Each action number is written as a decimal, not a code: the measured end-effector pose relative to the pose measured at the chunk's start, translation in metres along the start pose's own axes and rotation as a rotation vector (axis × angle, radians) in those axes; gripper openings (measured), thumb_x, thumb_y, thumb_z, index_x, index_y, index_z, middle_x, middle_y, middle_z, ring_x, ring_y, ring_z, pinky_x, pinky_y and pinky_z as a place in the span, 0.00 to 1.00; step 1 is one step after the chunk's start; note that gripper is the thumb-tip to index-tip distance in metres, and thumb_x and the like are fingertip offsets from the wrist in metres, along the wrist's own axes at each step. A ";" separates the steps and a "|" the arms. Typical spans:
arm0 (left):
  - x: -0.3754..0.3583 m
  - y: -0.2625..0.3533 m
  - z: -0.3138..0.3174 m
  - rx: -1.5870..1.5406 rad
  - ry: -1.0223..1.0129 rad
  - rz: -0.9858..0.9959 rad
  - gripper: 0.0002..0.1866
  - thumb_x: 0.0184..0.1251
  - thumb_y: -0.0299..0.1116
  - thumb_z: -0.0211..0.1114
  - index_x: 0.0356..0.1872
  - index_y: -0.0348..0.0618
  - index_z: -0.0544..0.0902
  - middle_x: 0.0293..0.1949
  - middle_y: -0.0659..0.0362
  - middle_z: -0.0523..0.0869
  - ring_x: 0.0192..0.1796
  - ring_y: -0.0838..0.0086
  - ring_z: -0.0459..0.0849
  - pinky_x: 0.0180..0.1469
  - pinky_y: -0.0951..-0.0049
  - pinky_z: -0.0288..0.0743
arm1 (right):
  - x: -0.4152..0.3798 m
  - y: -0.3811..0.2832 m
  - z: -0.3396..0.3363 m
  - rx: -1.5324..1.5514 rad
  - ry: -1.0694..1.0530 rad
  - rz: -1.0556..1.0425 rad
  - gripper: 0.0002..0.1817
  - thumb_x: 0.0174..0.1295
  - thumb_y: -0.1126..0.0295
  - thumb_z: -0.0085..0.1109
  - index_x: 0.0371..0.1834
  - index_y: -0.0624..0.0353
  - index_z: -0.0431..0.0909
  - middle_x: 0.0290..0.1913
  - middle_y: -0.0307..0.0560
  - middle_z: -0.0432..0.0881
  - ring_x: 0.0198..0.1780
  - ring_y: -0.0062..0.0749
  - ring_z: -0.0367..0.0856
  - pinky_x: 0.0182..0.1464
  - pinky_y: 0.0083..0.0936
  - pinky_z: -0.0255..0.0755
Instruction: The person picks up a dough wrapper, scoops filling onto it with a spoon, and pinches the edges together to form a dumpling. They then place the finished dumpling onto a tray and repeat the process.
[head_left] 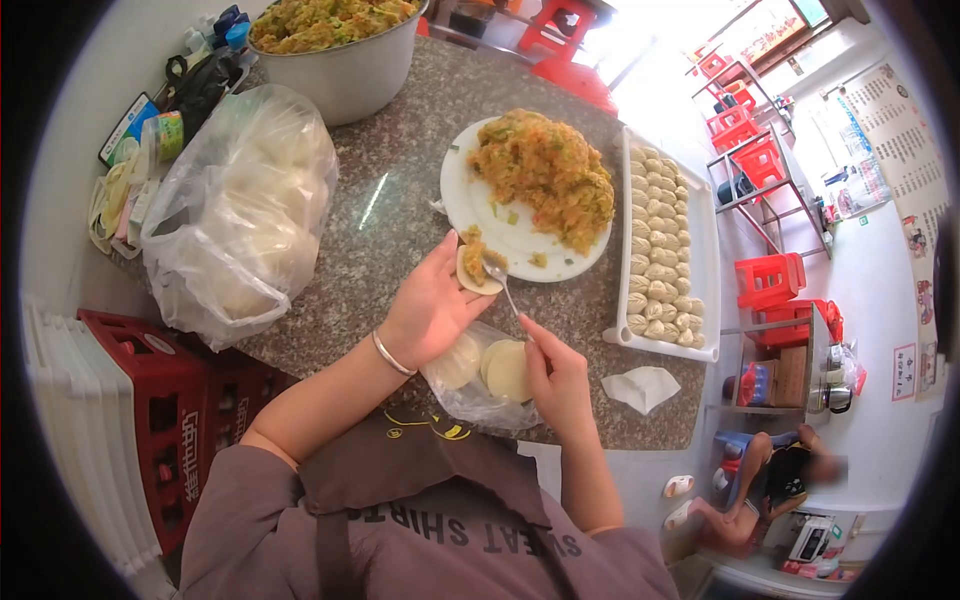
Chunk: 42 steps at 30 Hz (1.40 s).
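Observation:
On the fingers of my left hand (430,305) rests a round dumpling wrapper (476,284), with some filling (474,256) on it. My right hand (555,375) grips a metal spoon (505,290) by its handle, and the spoon's bowl touches the filling. Just beyond is a white plate (463,200) heaped with orange and green filling (545,170). Below my hands, a stack of round wrappers (508,370) lies in a clear plastic bag (470,405). A white tray (628,250) to the right holds rows of pleated dumplings (660,240).
A large metal bowl of filling (340,60) stands at the back left. A plastic bag of pale wrappers (240,220) sits at the left edge. A crumpled tissue (642,388) lies by the tray. Red crates (165,420) stand left below the table. A person (770,480) sits at the right.

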<state>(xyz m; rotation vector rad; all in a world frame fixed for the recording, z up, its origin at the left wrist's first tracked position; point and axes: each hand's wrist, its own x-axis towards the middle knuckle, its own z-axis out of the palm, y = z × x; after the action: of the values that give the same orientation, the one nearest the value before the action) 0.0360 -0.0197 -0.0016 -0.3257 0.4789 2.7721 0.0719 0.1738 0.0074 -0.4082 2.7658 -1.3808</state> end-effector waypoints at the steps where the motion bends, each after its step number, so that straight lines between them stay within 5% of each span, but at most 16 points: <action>1: 0.000 0.001 0.001 0.011 0.013 0.010 0.30 0.75 0.51 0.46 0.63 0.32 0.65 0.61 0.51 0.73 0.65 0.64 0.71 0.69 0.62 0.61 | 0.000 -0.003 -0.005 0.043 -0.025 0.027 0.17 0.64 0.77 0.50 0.56 0.63 0.77 0.23 0.32 0.70 0.25 0.12 0.63 0.28 0.15 0.61; 12: -0.001 0.023 -0.005 0.108 0.040 0.022 0.26 0.76 0.47 0.45 0.62 0.34 0.66 0.60 0.51 0.75 0.62 0.64 0.74 0.66 0.63 0.67 | 0.035 -0.010 -0.005 0.120 -0.179 0.083 0.16 0.65 0.77 0.51 0.55 0.62 0.78 0.24 0.29 0.69 0.26 0.11 0.63 0.28 0.13 0.60; 14: -0.002 0.023 -0.008 0.111 0.058 0.025 0.26 0.76 0.46 0.45 0.62 0.34 0.66 0.59 0.51 0.75 0.62 0.64 0.74 0.65 0.63 0.67 | 0.028 -0.005 -0.005 0.198 -0.131 0.113 0.15 0.65 0.75 0.51 0.54 0.62 0.77 0.21 0.38 0.73 0.24 0.14 0.66 0.28 0.18 0.64; 21: -0.007 0.005 -0.008 0.130 0.095 0.109 0.21 0.76 0.43 0.47 0.60 0.37 0.68 0.58 0.53 0.76 0.61 0.66 0.75 0.65 0.63 0.68 | 0.008 -0.003 0.005 0.259 -0.096 0.181 0.16 0.67 0.76 0.48 0.57 0.62 0.75 0.22 0.32 0.70 0.23 0.12 0.64 0.26 0.14 0.60; 23: -0.009 0.007 -0.006 0.146 0.103 0.152 0.22 0.77 0.43 0.45 0.60 0.37 0.68 0.58 0.51 0.76 0.61 0.65 0.75 0.65 0.62 0.68 | 0.008 0.001 -0.001 0.603 -0.126 0.223 0.18 0.69 0.76 0.45 0.60 0.64 0.72 0.20 0.28 0.64 0.21 0.09 0.59 0.23 0.11 0.53; 26: -0.012 0.016 0.009 0.161 0.071 0.128 0.22 0.77 0.43 0.44 0.60 0.36 0.67 0.58 0.51 0.75 0.61 0.64 0.75 0.64 0.61 0.70 | 0.012 -0.004 -0.013 0.739 -0.275 0.302 0.18 0.68 0.78 0.44 0.60 0.65 0.71 0.20 0.29 0.65 0.19 0.10 0.59 0.20 0.12 0.53; 29: 0.003 0.019 0.015 0.182 0.000 0.091 0.23 0.77 0.43 0.43 0.62 0.36 0.66 0.58 0.50 0.75 0.61 0.62 0.75 0.63 0.60 0.72 | 0.017 0.000 -0.011 0.769 -0.170 0.218 0.18 0.68 0.77 0.44 0.60 0.64 0.71 0.20 0.30 0.65 0.18 0.09 0.58 0.19 0.11 0.52; 37: 0.042 0.017 0.036 0.145 -0.175 -0.023 0.24 0.77 0.43 0.42 0.66 0.39 0.61 0.62 0.51 0.72 0.64 0.60 0.73 0.62 0.56 0.74 | 0.026 0.005 -0.027 0.728 -0.047 0.258 0.17 0.70 0.74 0.45 0.60 0.64 0.71 0.20 0.30 0.65 0.18 0.09 0.57 0.19 0.10 0.50; 42: 0.043 0.022 0.020 0.131 -0.164 -0.057 0.25 0.76 0.45 0.45 0.66 0.41 0.61 0.62 0.53 0.72 0.63 0.62 0.73 0.63 0.58 0.73 | 0.026 0.013 -0.021 0.415 0.010 0.142 0.16 0.67 0.77 0.49 0.57 0.65 0.74 0.21 0.33 0.70 0.22 0.13 0.65 0.23 0.15 0.60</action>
<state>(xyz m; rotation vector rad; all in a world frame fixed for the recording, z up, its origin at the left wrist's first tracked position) -0.0149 -0.0207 0.0111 -0.0794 0.5964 2.6680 0.0412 0.1919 0.0121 -0.1830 2.3651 -1.8550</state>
